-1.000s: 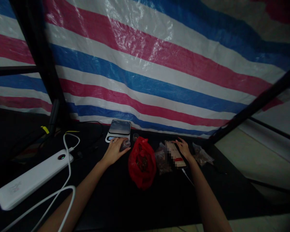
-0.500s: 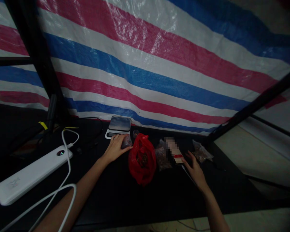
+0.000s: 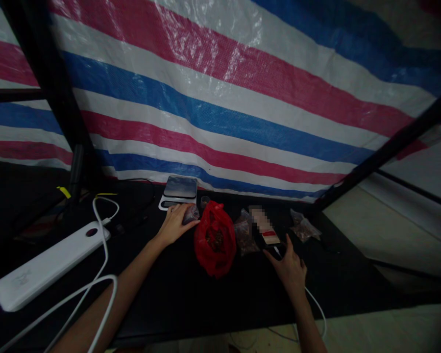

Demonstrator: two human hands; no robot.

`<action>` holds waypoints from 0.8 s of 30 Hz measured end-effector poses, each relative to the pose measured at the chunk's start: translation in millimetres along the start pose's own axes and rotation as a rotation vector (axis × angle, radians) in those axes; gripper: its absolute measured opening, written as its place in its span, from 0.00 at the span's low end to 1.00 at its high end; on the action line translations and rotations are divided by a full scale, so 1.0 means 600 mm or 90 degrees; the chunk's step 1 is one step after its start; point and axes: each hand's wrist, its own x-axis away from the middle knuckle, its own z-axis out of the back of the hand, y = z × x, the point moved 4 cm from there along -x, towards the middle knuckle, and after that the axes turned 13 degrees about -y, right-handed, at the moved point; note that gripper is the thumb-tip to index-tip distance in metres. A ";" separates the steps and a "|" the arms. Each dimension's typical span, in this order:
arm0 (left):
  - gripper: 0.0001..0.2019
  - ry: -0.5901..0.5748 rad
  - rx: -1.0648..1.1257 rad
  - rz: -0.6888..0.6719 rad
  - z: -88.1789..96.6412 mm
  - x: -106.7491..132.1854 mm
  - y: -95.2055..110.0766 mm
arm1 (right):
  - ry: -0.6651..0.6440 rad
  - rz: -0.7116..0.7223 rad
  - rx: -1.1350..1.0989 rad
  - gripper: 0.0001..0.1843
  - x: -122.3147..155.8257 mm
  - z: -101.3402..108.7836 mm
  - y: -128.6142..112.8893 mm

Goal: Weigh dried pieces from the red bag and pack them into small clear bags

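I see my left hand (image 3: 175, 225) closed around a small clear bag (image 3: 190, 214) of dark bits. My right hand (image 3: 288, 268) is open, with its fingers spread, just in front of a blurred packet (image 3: 263, 225) with a red stripe. Between my hands sits a red plastic bag (image 3: 215, 240) of dark bits. A clear bag (image 3: 244, 234) lies beside the packet, and one more clear bag (image 3: 303, 226) lies past my right hand. A kitchen scale (image 3: 178, 191) and a little cup (image 3: 205, 202) sit just past my left hand. Left of that hand is a white power bank (image 3: 47, 262) with a white cord (image 3: 105, 250). All of this is on a black table (image 3: 161, 306), in front of a striped tarp (image 3: 213, 122).
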 end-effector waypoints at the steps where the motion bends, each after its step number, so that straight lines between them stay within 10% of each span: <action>1: 0.23 0.001 0.000 0.000 0.001 0.000 0.000 | 0.009 0.002 0.003 0.46 -0.001 0.000 -0.002; 10: 0.20 0.041 0.020 -0.003 0.011 -0.001 0.007 | 0.066 0.113 -0.065 0.33 -0.005 0.020 -0.044; 24: 0.18 0.099 0.052 0.015 0.012 -0.002 -0.008 | -0.170 0.520 -0.106 0.21 -0.127 -0.016 -0.293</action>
